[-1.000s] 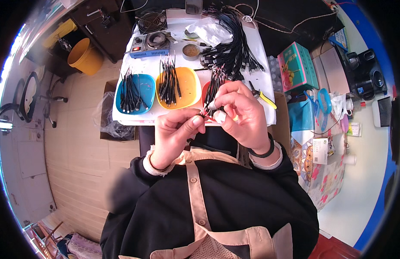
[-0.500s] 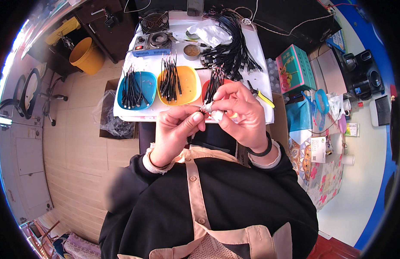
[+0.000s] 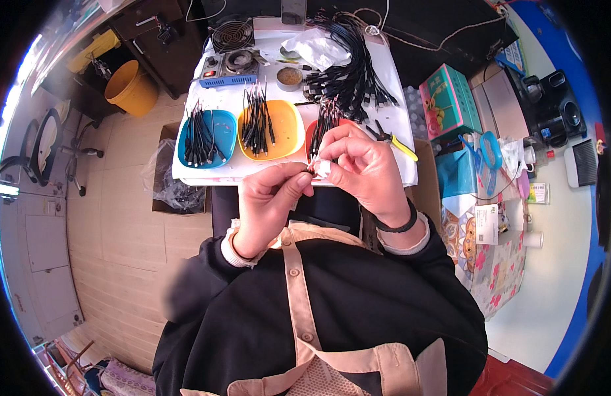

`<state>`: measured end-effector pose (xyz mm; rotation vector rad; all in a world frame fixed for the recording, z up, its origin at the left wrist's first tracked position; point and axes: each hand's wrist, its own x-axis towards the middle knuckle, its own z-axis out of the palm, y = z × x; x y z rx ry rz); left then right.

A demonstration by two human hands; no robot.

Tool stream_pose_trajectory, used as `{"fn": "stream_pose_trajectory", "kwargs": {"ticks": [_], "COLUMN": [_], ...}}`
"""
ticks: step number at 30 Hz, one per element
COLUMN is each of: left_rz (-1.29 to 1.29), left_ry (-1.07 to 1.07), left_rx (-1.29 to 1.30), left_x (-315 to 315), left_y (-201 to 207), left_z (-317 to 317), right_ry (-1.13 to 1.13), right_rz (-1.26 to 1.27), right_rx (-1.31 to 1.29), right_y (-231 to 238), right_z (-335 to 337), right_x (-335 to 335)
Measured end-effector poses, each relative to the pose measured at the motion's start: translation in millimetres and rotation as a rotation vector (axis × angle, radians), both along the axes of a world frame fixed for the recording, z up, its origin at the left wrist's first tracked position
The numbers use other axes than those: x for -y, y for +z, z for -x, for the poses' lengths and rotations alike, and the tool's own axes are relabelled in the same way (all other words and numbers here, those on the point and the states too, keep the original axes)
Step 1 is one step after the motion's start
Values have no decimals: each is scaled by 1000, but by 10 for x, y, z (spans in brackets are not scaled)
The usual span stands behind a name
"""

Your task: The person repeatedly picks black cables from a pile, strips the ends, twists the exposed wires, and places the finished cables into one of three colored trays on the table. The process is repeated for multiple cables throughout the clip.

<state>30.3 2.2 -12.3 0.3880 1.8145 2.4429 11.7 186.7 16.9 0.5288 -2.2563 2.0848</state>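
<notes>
In front of my chest, just off the table's near edge, both hands meet. My left hand (image 3: 274, 201) pinches a short black cable (image 3: 309, 173) between thumb and forefinger; most of it is hidden by the fingers. My right hand (image 3: 366, 168) is closed at the cable's end, its fingertips at the thin light wires there. Something white (image 3: 324, 169), like a wrap or tape, sits at the right fingertips. Beyond the hands, black cables with bared ends lie in a blue tray (image 3: 231, 150), a yellow tray (image 3: 291, 135) and a red tray (image 3: 310, 134), the last partly covered by my right hand.
A blue soldering pot (image 3: 230, 76), a round tin (image 3: 289, 78) and a large bundle of black cables (image 3: 351, 79) stand farther back on the white table (image 3: 186, 177). Yellow-handled cutters (image 3: 401, 146) lie at the right. Left of the table is a lined carton (image 3: 180, 198).
My right fingers have curled in closer around the cable's end, and the white piece has shifted slightly left. My left hand keeps its pinch almost in place.
</notes>
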Motion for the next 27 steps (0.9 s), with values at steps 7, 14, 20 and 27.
{"fn": "stream_pose_trajectory", "kwargs": {"ticks": [7,14,20,27], "left_rz": [51,-90,-382,-422], "left_ry": [-8,-78,-356,-391], "left_rx": [15,220,342,381], "left_x": [-2,7,78,50], "left_y": [30,34,-5,-29], "left_z": [18,25,95,118], "right_ry": [-238,-226,192,259], "right_rz": [-176,-446,245,307], "right_rx": [-313,-751,10,227], "right_y": [20,8,-60,-152], "right_z": [-56,-81,21,33], "right_x": [160,110,-59,-86]}}
